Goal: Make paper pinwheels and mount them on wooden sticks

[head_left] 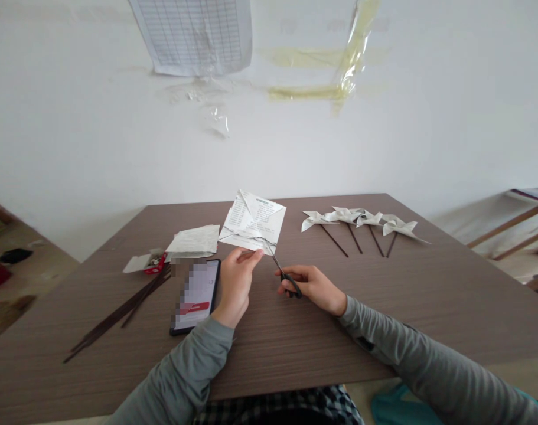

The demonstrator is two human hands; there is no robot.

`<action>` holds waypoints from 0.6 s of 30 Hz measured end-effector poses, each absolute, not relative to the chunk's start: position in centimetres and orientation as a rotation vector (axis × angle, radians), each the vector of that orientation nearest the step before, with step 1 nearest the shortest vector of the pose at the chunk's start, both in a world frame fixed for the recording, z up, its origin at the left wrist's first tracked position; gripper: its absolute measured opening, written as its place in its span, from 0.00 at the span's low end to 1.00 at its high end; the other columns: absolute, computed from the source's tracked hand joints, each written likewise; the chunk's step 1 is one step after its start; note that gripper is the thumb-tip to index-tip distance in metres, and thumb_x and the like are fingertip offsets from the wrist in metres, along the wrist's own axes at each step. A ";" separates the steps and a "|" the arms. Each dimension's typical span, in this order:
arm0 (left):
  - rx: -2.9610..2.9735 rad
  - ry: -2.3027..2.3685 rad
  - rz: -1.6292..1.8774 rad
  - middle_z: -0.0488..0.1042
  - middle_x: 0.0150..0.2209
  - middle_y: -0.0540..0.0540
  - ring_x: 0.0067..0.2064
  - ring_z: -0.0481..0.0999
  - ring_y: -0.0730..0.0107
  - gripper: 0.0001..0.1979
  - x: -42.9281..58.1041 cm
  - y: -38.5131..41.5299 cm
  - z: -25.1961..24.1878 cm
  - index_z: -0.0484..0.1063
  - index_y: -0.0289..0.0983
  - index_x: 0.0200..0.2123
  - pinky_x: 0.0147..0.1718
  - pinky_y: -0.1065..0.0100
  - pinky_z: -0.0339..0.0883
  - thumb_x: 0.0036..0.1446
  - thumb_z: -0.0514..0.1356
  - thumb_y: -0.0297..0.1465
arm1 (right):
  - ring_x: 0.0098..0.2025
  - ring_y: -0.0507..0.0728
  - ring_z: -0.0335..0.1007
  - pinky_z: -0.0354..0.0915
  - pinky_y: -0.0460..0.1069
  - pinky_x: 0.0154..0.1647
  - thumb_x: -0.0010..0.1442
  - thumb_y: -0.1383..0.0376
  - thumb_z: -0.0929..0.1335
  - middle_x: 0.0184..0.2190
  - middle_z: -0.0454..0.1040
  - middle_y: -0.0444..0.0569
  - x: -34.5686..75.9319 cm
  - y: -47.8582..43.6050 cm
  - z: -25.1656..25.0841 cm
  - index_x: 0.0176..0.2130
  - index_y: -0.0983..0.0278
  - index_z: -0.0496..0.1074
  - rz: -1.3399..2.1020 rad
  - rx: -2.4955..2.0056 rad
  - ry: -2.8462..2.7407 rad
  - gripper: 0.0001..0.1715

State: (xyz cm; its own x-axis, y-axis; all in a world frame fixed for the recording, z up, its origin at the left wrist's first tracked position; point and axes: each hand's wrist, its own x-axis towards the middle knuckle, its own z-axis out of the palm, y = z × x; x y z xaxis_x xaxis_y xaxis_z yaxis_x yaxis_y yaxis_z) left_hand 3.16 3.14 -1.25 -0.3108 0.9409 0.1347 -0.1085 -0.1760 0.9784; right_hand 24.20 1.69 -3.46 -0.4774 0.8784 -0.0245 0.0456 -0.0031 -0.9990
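Here, scissors [283, 270] at illegibly printed paper [253, 223]

Counter [450, 295] lies bare at right and near edge; held paper [253, 224] blocks the middle, phone [196, 295], sticks [118, 316] and perhaps a small box [147, 261] crowd the left, pinwheels [361, 219] beyond.

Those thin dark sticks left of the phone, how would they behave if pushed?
The sticks look long, thin and loose, so they would probably roll and scatter. Being slender, they are likely light and easy to snap.
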 end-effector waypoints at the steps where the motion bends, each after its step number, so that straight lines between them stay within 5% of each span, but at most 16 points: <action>1: 1.061 1.248 1.614 0.90 0.35 0.43 0.44 0.90 0.49 0.22 3.1 3.1 -1.3 0.84 0.40 0.31 0.49 0.55 0.80 0.41 0.84 0.48 | 0.36 0.59 0.79 0.77 0.55 0.43 0.57 0.37 0.84 0.38 0.89 0.56 24.2 1.7 -3.6 0.58 0.69 0.86 1.559 -0.969 -1.596 0.47; 18: 1.079 1.258 1.630 0.89 0.34 0.43 0.44 0.89 0.50 0.22 3.0 3.2 -1.5 0.82 0.41 0.30 0.48 0.55 0.80 0.42 0.83 0.48 | 0.40 0.61 0.81 0.77 0.56 0.45 0.59 0.32 0.83 0.42 0.90 0.57 24.6 1.7 -3.8 0.61 0.66 0.86 1.539 -0.987 -1.636 0.51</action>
State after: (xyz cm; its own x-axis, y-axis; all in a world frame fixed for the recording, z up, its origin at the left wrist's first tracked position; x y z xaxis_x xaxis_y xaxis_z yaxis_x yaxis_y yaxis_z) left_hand 3.03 3.23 -1.46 -0.3219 0.9342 0.1536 -0.0884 -0.1912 0.9776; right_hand 24.56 1.73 -3.80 -0.4855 0.8739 -0.0240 0.0770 0.0155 -0.9969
